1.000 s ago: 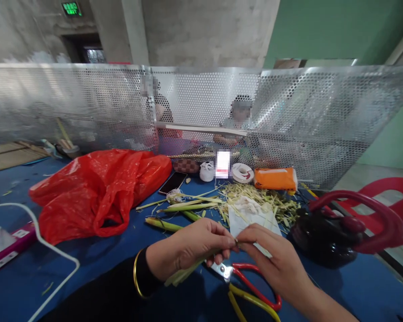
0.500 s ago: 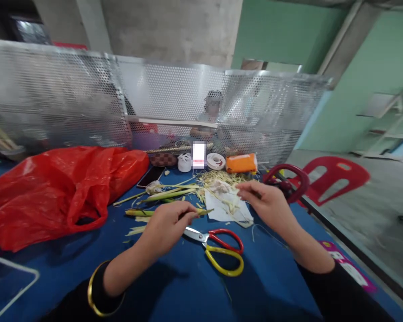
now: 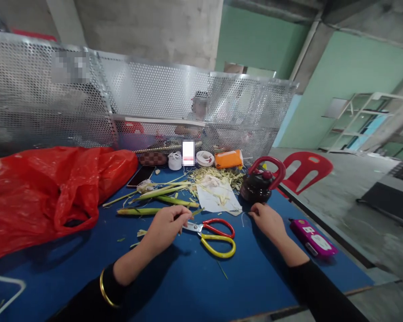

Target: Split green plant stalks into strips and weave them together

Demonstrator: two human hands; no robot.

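My left hand (image 3: 169, 223) is closed in a pinch above the table, a thin green plant strip (image 3: 198, 211) poking out past its fingertips. Just beyond and beneath it lie scissors (image 3: 217, 237) with one red and one yellow handle. My right hand (image 3: 267, 222) is low at the table, thumb and fingers pinched on a fine white thread (image 3: 243, 219) whose curled end shows to the left. Green stalks (image 3: 137, 211) are spread behind my left hand. A white paper sheet (image 3: 210, 203) carries pale plant scraps, with a heap of shavings (image 3: 235, 178) behind it.
To the left sprawls a red plastic bag (image 3: 53, 192). A dark kettle (image 3: 257, 190) stands beyond my right hand, near a purple pack (image 3: 313, 239). Behind are a phone (image 3: 141, 176), a tape roll (image 3: 205, 158), an orange pack (image 3: 228, 159) and a perforated metal screen (image 3: 154, 89).
My right hand has come down from above the paper to the table and the white thread. My left hand stays pinched near the scissors. The view has turned to the right.
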